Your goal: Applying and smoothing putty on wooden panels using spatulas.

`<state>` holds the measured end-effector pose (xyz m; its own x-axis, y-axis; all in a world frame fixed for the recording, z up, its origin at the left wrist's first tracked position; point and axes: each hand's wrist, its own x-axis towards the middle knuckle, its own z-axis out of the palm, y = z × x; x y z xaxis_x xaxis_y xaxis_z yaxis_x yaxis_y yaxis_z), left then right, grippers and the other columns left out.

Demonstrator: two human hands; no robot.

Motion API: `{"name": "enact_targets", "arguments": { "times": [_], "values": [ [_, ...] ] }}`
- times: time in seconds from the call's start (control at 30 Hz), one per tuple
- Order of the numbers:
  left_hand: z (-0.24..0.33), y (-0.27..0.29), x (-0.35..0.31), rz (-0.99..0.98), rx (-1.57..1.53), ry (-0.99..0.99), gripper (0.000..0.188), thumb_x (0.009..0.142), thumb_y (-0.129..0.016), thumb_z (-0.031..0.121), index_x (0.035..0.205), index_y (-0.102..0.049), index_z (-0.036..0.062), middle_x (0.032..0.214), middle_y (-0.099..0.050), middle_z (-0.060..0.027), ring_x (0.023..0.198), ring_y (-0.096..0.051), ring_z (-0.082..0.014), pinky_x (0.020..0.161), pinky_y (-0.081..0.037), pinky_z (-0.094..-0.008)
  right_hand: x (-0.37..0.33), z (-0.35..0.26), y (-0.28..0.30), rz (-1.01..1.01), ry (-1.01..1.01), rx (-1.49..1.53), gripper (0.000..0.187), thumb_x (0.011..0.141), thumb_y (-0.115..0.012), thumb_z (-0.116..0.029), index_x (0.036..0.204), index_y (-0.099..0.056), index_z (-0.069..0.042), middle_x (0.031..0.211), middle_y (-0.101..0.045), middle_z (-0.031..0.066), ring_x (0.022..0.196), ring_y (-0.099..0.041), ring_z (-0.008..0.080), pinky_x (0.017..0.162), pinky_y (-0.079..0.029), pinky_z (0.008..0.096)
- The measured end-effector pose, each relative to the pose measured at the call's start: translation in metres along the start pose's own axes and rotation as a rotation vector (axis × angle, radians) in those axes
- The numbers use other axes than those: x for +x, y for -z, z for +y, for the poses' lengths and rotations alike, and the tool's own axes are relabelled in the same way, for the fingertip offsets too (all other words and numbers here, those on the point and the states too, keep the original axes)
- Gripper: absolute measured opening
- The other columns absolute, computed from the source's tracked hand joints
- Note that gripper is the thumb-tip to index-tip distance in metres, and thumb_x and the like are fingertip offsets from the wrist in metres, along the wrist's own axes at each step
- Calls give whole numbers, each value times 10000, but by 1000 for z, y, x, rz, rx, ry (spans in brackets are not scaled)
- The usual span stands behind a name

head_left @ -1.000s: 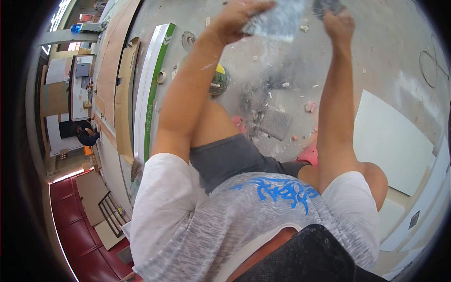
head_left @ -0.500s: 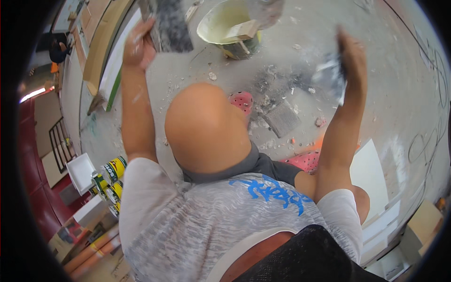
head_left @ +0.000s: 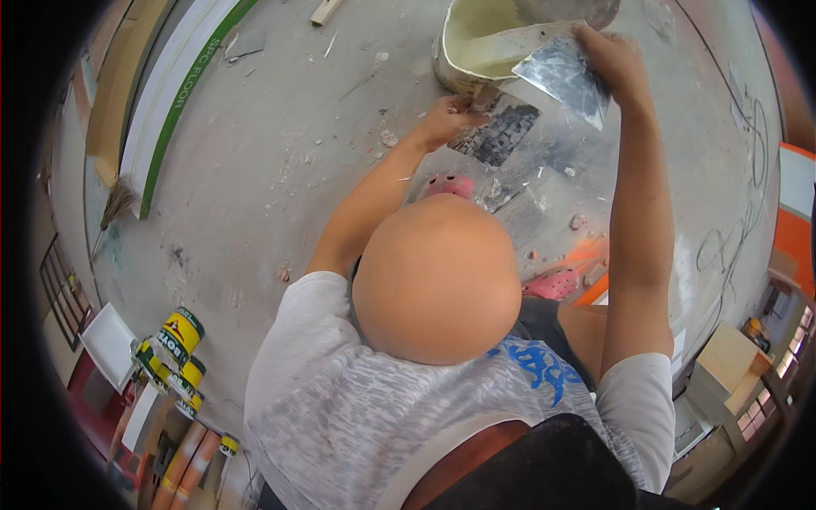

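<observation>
My left hand (head_left: 446, 121) grips one end of a flat rectangular piece with a dark, patchy face (head_left: 501, 134), held low in front of the bucket. It looks like a small tile, though I cannot be sure. Up and to the right, my right hand (head_left: 614, 61) is closed on a broad, flat metal putty blade (head_left: 563, 78). The blade is smeared with white and overlaps the bucket's right side. A pale yellowish bucket (head_left: 441, 53) stands beyond both hands, with a light flat wooden piece (head_left: 518, 44) across it. The bucket's bottom is hidden.
Pink clogs (head_left: 552, 284) are on my feet, among crumbs and a flat grey piece (head_left: 520, 212). Long boards (head_left: 161, 127) and a brush (head_left: 119, 201) lie left. Yellow-green cans (head_left: 180, 336) and a white tray (head_left: 108, 338) stand lower left; cables (head_left: 729, 246) lie right.
My left hand has brought the dark piece right and down to the front of the bucket. My right hand has moved up with the blade, beside the bucket. The view has shifted.
</observation>
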<state>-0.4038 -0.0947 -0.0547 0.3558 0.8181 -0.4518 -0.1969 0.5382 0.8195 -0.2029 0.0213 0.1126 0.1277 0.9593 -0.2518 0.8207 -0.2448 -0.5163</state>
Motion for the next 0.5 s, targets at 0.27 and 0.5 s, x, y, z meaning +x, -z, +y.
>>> {"name": "enact_targets", "arguments": {
  "times": [0.27,0.5],
  "values": [
    [-1,4,40,-144,209,-19,342,717,-668,178,978,-578,-24,888,-578,-33,804,-476,-91,720,-380,-251,11,-63,1,72,286,-372,384,686,-611,-321,863,-595,20,866,-585,251,843,-558,377,764,-448,381],
    [8,60,-47,-35,-101,152,358,798,-579,161,1097,-475,-8,979,-550,-56,852,-530,-123,751,-431,-271,-62,-161,49,147,308,-371,268,710,-593,-219,745,-574,46,642,-569,186,597,-561,234,579,-435,353]
  ]
}}
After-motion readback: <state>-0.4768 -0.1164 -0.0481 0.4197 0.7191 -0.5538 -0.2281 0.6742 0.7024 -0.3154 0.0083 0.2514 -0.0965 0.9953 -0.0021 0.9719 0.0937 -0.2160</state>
